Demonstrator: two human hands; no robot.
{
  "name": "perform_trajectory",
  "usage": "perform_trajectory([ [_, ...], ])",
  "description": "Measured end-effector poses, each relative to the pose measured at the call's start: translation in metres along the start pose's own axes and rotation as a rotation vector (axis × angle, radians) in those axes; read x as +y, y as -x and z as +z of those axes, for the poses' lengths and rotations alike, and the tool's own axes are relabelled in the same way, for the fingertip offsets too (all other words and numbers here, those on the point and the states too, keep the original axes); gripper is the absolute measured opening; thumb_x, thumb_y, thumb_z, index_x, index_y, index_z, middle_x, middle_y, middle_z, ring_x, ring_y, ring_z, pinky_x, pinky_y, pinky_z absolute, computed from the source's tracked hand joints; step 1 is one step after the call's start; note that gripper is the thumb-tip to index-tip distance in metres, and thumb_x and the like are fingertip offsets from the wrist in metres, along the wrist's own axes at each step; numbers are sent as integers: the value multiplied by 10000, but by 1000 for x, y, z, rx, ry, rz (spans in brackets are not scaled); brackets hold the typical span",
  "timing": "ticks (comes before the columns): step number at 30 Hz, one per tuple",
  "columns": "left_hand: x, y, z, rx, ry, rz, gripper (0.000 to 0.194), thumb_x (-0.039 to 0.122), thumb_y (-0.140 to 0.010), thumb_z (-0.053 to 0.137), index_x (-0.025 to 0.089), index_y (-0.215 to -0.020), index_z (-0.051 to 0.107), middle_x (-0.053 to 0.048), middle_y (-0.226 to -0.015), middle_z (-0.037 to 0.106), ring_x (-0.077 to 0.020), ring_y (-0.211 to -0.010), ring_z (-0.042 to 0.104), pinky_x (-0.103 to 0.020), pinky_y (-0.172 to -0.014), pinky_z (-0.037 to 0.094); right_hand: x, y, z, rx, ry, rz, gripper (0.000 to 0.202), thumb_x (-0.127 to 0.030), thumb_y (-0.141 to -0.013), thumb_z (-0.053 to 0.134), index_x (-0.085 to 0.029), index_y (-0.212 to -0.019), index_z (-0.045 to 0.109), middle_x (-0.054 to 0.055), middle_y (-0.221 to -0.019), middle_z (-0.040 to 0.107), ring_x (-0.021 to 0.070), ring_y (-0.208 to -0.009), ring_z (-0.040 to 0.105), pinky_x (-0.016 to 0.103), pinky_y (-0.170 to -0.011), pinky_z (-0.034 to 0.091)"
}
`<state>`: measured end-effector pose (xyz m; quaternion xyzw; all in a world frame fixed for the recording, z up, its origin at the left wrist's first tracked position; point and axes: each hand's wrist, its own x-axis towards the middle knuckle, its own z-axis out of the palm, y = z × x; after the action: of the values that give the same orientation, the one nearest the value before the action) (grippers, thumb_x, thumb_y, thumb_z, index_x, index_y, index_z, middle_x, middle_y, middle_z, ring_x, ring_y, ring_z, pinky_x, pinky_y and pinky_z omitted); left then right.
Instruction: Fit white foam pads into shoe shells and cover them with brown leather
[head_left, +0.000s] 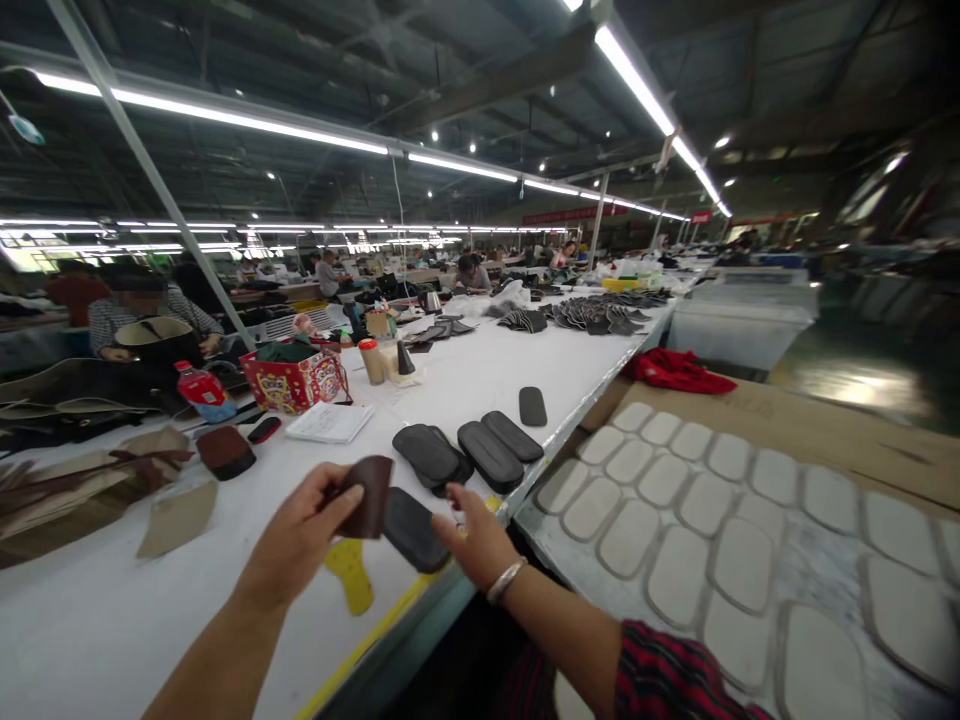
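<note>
My left hand (311, 525) pinches a dark brown leather piece (373, 497) between thumb and fingers, above the white table. Beside it, my right hand (480, 540) has its fingers apart and slightly curled, with its thumb by the edge of a black rounded pad (415, 530); whether they touch I cannot tell. That pad lies at the table's front edge, partly behind the leather. Just beyond my hands are a black pad stack (429, 452), a longer pair of pads (491, 452) and a single dark pad (532, 406). A yellow cut-out piece (352, 580) lies below the leather.
Rows of pale rounded pieces (679, 575) cover a lower surface on the right, with a red cloth (679, 370) behind. On the left stand a red bottle (204, 390), a patterned basket (296, 380), a notebook (330, 422) and brown leather pieces (225, 450). Other people sit farther back.
</note>
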<state>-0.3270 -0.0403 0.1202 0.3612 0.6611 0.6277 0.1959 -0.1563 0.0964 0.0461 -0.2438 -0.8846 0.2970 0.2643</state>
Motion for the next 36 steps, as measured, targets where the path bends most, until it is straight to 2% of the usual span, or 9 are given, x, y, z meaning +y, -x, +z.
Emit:
perform_trajectory([
  [2, -5, 25, 36, -283, 305, -195, 281, 373, -683, 663, 183, -757, 469, 32, -649, 484, -97, -569, 463, -210, -500, 411, -8, 18, -44, 142, -307, 53, 517, -437, -897, 318, -121, -1306, 309, 136, -1252, 450, 174, -1157, 430, 338, -988, 354],
  [4, -14, 45, 70, -383, 507, -330, 290, 332, -686, 677, 179, -725, 433, 42, -634, 468, -78, -552, 450, -189, -492, 391, -8, 48, -88, -92, -414, 96, 549, -445, -827, 479, -166, -1285, 366, 97, -1228, 484, 184, -1133, 452, 335, -969, 365],
  [7, -37, 68, 112, -384, 652, -490, 287, 306, -682, 689, 180, -754, 441, 43, -646, 505, -73, -562, 483, -176, -512, 402, 5, 109, -134, -572, -544, 431, 450, -366, -656, 684, -152, -1035, 568, 26, -889, 620, 145, -791, 575, 239, -698, 464],
  [9, -54, 81, 132, -379, 684, -596, 283, 307, -680, 690, 189, -782, 453, 43, -662, 536, -80, -569, 506, -187, -530, 424, 17, 156, -150, -666, -643, 687, 351, -349, -627, 692, -126, -882, 601, -14, -692, 590, 92, -591, 531, 186, -556, 429],
  [13, -83, 108, 153, -509, 572, -729, 247, 353, -692, 671, 193, -770, 500, 38, -680, 548, -97, -594, 522, -210, -552, 444, 32, 240, -156, -416, -722, 932, 365, -448, -695, 617, -112, -834, 587, -13, -659, 551, 79, -566, 500, 176, -534, 416],
  [17, -96, 131, 164, -718, 116, -572, 248, 426, -750, 582, 180, -770, 597, 13, -631, 559, -116, -555, 522, -210, -519, 424, 32, 293, -150, -46, -555, 1050, 442, -560, -743, 515, -134, -854, 566, 13, -718, 564, 123, -630, 507, 202, -530, 422],
  [21, -97, 140, 173, -823, -135, -486, 305, 456, -770, 521, 169, -738, 618, 17, -545, 527, -111, -447, 493, -207, -452, 387, 31, 311, -145, 155, -371, 1120, 451, -612, -731, 479, -163, -744, 527, -5, -637, 537, 127, -571, 504, 211, -527, 418],
  [26, -97, 133, 181, -769, -220, -465, 322, 475, -737, 546, 162, -696, 607, 12, -553, 534, -105, -412, 478, -195, -392, 363, 44, 308, -140, 84, -246, 1176, 478, -644, -750, 410, -177, -692, 490, -32, -462, 469, 118, -449, 461, 217, -468, 367],
  [36, -108, 124, 187, -765, -274, -534, 341, 492, -701, 580, 155, -654, 586, 26, -466, 500, -101, -353, 460, -187, -342, 324, 55, 303, -137, 47, -314, 1250, 480, -647, -737, 425, -176, -685, 494, -42, -435, 462, 116, -447, 462, 219, -481, 354],
])
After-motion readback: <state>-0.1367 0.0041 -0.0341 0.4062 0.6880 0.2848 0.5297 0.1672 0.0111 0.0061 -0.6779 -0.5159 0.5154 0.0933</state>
